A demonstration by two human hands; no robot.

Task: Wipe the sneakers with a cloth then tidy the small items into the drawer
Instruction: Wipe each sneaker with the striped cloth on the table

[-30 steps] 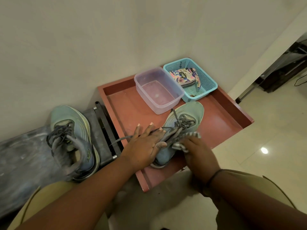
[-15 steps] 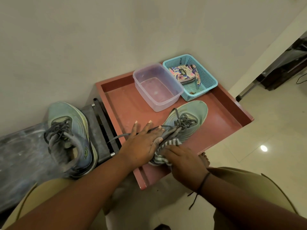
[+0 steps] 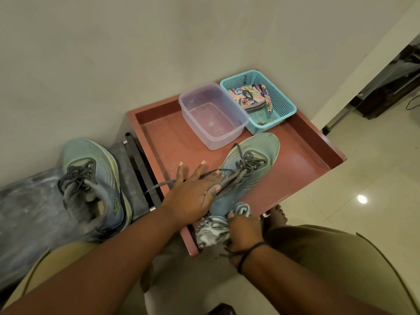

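Left hand (image 3: 197,189) lay flat, unclenched, pinning the sneaker (image 3: 245,171) by its laces on the red drawer (image 3: 313,155), right hand (image 3: 244,230) clenched on the soft striped cloth (image 3: 211,233) at the heel just beside it; shoe looked light, flexible, best steadied midfoot.

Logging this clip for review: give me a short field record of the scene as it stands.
surface: red tray
left hand: flat on sneaker in tray, steadying it
right hand: holds striped cloth at the heel
second sneaker: left of tray, untouched
clear tub: looks empty
blue basket: holds floral item
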